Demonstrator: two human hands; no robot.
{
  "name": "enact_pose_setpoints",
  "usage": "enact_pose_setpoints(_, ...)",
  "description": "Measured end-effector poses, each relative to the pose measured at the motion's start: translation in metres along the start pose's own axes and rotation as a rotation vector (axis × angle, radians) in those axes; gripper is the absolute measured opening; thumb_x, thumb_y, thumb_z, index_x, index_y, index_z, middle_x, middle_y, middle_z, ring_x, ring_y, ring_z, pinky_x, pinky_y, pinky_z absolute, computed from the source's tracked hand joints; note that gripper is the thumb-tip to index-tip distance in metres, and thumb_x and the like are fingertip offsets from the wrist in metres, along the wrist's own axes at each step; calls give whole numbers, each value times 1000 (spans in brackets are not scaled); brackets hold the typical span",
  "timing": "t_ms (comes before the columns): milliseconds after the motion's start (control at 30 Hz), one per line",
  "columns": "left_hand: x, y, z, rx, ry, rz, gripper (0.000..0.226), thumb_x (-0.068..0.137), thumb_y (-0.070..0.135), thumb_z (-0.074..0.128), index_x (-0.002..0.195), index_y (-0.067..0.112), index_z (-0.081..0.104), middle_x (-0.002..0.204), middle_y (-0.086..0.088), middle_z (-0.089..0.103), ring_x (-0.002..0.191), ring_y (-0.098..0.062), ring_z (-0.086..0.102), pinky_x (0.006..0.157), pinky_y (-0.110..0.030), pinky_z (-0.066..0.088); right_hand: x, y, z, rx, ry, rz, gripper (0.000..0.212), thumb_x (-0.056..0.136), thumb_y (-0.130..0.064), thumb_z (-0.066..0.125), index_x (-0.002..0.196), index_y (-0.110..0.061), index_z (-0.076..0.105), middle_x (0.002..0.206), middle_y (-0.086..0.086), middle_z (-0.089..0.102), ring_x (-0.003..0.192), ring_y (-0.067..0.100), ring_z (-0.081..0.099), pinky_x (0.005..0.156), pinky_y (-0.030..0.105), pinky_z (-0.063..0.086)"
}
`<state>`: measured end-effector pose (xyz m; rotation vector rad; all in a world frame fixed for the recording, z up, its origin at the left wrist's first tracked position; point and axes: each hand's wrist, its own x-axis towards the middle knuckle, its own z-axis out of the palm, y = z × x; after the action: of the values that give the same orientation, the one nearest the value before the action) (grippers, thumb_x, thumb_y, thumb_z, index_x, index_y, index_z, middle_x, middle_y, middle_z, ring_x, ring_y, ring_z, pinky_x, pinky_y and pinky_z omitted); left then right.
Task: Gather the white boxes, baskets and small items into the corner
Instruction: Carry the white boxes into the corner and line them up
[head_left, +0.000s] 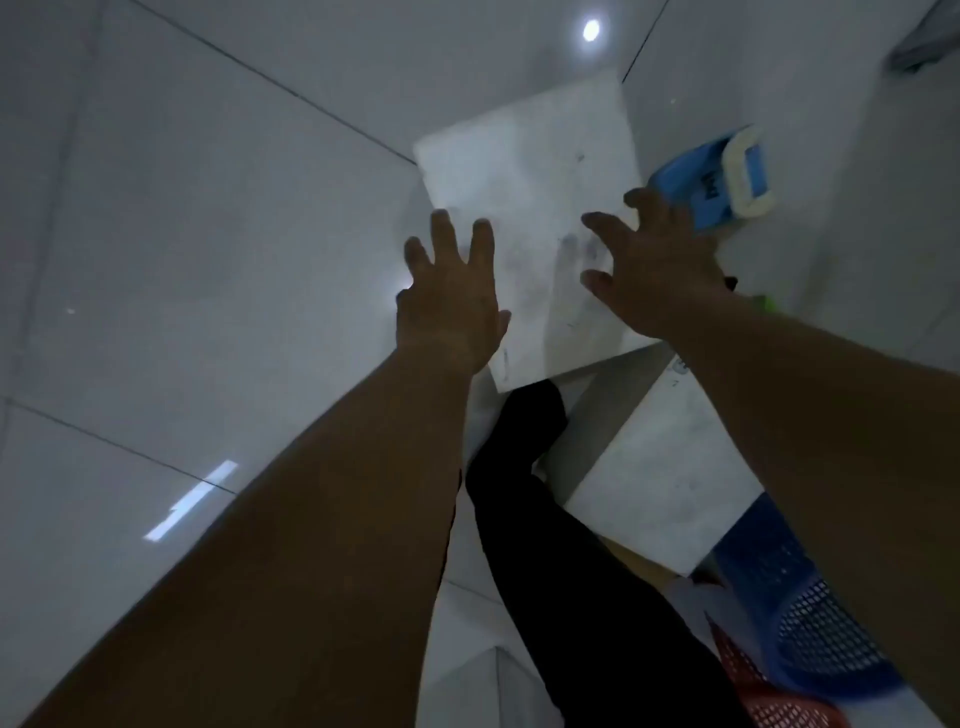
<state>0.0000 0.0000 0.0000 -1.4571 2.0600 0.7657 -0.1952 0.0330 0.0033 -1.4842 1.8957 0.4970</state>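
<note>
Fingers (441, 234) of L hand (452, 296) and R hand (654, 270) are splayed wide w/ nothing held. They sit over the near half of the white box (530, 171); can't tell if they touch it. Box lies flat on the floor (208, 234), long axis running away from the person, far end angled a bit left.

Risks:
- Swinging the box could knock the blue pack (727, 182) just R of it.
- Second white box (660, 467) by its near-R corner could snag a pull.
- Open palms may slip on the smooth top.
</note>
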Motion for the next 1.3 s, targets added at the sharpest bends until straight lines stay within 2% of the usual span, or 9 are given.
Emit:
enact_pose_setpoints(133,0,-4,27,29,-91,-78,89,91,49,59,154,30,0,157,-20,-23,143,-51,-7,100,-61,38,5,4,21,45,-64,95,64,95,-50,50,149,-44,18,162,3,-13,140,47,14,107,62,30)
enact_pose_setpoints(233,3,-1,37,-30,-169,-110,89,92,50,57,153,33,-6,157,-22,-22,143,-52,-3,101,-62,35,13,7,29,106,-105,168,67,95,-51,51,148,-50,10,160,6,-19,137,51,18,108,60,31)
enact_pose_setpoints(433,14,-2,41,-142,-261,-53,103,89,55,58,150,33,-22,158,-20,2,140,-43,18,106,-57,32,26,11,36,347,-131,223,78,91,-51,58,146,-56,3,156,20,10,132,48,34,108,54,36)
enact_pose_setpoints(533,18,-5,38,-293,-245,-50,104,87,57,59,151,34,-19,150,-20,18,135,-37,26,107,-52,34,28,11,31,439,-84,254,73,91,-52,57,148,-53,11,150,21,21,130,46,35,108,52,36)
enact_pose_setpoints(633,15,-12,34,-389,-216,-65,107,84,62,60,152,33,-16,148,-19,20,135,-36,25,107,-49,33,25,5,20,454,-23,249,65,92,-51,55,148,-48,22,142,21,30,126,42,39,106,46,38)
enact_pose_setpoints(933,-36,-33,-40,-580,67,-119,104,77,71,61,153,35,0,146,-11,22,135,-32,27,103,-46,38,-14,-56,-59,438,126,199,59,96,-49,50,149,-37,29,145,17,23,127,37,41,107,39,36)
enact_pose_setpoints(1033,-64,-41,-96,-625,239,-133,98,79,69,60,154,31,10,146,-10,21,134,-31,31,103,-41,41,-39,-92,-107,438,177,174,59,96,-50,48,150,-36,28,142,17,26,126,38,42,107,41,38)
enact_pose_setpoints(1200,-123,-70,-211,-606,400,-204,91,81,69,57,153,31,17,153,-13,10,139,-33,25,105,-43,40,-100,-167,-202,451,271,115,56,98,-48,44,150,-38,26,140,17,27,126,39,39,108,45,38)
enact_pose_setpoints(1300,-172,-91,-279,-575,518,-279,89,80,70,57,152,32,20,153,-14,15,136,-34,30,103,-44,42,-145,-216,-266,409,354,31,54,99,-45,44,150,-36,29,139,19,28,125,39,37,106,45,38)
